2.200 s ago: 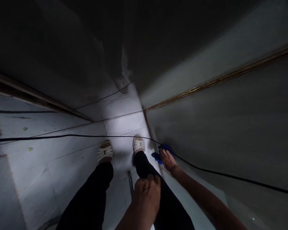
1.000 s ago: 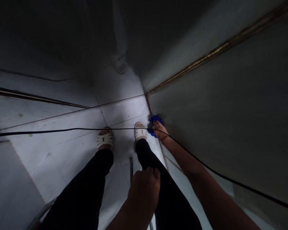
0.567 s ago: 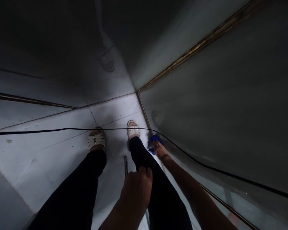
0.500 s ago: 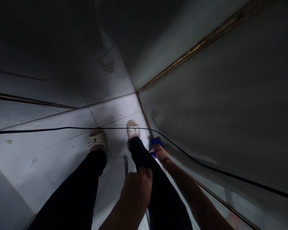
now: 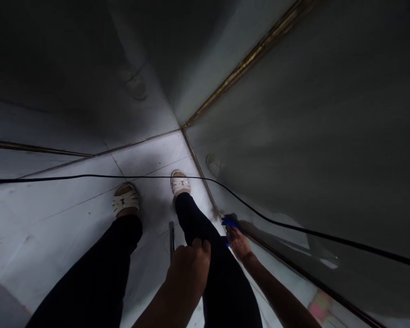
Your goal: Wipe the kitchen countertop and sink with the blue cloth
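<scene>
In a dim, tiled corner, a person in dark trousers (image 5: 225, 273) bends low, the right hand (image 5: 239, 246) holding a blue cloth (image 5: 230, 221) at the foot of a glossy wall panel (image 5: 310, 136), just right of the frame's centre. The right fingers are drawn narrow over the bunched cloth, probably to keep it against the seam where wall meets floor (image 5: 68, 214). At lower centre, the left hand (image 5: 189, 269) is curled into a fist in front of the right leg, perhaps as a brace; its palm is hidden, and whether it grips the metal bar (image 5: 171, 234) beside it cannot be told. Pale open-toed sandals (image 5: 181, 183) stand apart left of centre, likely for balance. A black cable (image 5: 85, 176) spans the frame from left edge to right, above both hands. No container can be made out.
</scene>
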`<move>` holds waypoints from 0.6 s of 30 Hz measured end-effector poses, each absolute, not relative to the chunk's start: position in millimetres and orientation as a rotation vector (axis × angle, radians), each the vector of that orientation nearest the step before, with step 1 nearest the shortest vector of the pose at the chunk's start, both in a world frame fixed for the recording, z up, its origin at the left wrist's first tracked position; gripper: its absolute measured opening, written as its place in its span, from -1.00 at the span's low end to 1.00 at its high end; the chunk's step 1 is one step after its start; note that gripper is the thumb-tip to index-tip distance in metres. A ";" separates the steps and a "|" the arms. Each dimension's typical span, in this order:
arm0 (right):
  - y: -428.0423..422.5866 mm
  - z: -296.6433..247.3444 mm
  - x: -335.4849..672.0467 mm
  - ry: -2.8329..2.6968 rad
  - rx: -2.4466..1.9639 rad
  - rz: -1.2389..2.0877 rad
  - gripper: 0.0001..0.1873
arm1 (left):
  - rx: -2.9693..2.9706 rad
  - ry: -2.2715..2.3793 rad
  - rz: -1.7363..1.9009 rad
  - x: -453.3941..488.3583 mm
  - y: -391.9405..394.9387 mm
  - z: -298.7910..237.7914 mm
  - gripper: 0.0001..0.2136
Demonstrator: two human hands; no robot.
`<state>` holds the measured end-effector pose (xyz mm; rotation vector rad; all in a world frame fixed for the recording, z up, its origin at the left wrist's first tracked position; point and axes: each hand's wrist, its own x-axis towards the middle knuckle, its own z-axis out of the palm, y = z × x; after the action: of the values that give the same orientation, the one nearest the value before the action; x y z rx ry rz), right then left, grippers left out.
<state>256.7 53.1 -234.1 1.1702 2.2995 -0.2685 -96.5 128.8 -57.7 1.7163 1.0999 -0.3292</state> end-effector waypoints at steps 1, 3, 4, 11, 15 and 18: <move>48.1 -225.0 261.4 2.298 1.170 -0.262 -0.45 | 1.723 1.089 -0.343 -94.7 129.5 -56.9 -0.64; 40.2 -207.2 270.3 2.283 1.155 -0.268 -0.40 | 1.734 1.077 -0.363 -90.7 129.2 -56.6 -0.63; 37.6 -199.4 274.0 2.277 1.159 -0.279 -0.39 | 1.743 1.066 -0.360 -88.5 128.5 -57.0 -0.63; 45.5 -200.4 271.1 2.207 1.148 -0.369 -0.36 | 1.748 1.076 -0.327 -81.5 119.3 -68.6 -0.65; 61.0 -244.1 253.7 2.188 1.087 -0.339 -0.43 | 1.763 1.122 -0.264 -83.3 113.2 -77.0 -0.67; 70.9 -283.4 243.4 2.202 1.072 -0.355 -0.48 | 1.771 1.106 -0.265 -83.3 110.8 -80.0 -0.68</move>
<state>243.4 70.9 -283.4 1.0724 2.2021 -0.3546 -83.3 110.8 -80.0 1.7706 1.1055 -0.2647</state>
